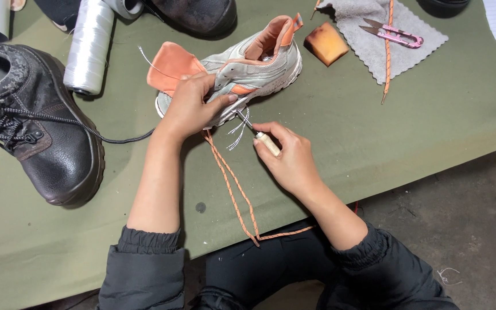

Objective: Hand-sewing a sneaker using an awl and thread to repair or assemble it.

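You are steadying a grey and orange sneaker [248, 63] with your left hand [193, 106], fingers wrapped over its side and the thumb pressing along the edge just above the sole. The shoe is lying tipped on the green table cover [420, 126], its long axis running from lower left to upper right, toe end under your palm and the heel pointing up and away toward the yellow sponge block [326, 42]. Its orange tongue [173, 64] is folding out to the left.

Your right hand [288, 161] is pinching the pale wooden handle of a stitching awl [259, 135] between thumb and fingers, closed around it. The awl's metal shaft is pointing up and left, its tip sitting at the sneaker's lower edge just beside your left thumb, so the tool is lying almost across the shoe's long axis. Loose white thread strands [237, 131] are hanging at that point. Your left hand is touching the shoe; your right is reaching it only through the awl.

An orange shoelace [233, 189] is trailing from under the shoe toward you. A black work boot [41, 126] is standing to the left, a white thread spool [89, 46] above it, and pink thread snips [391, 33] are resting on a grey cloth [374, 49] well off to the upper right.
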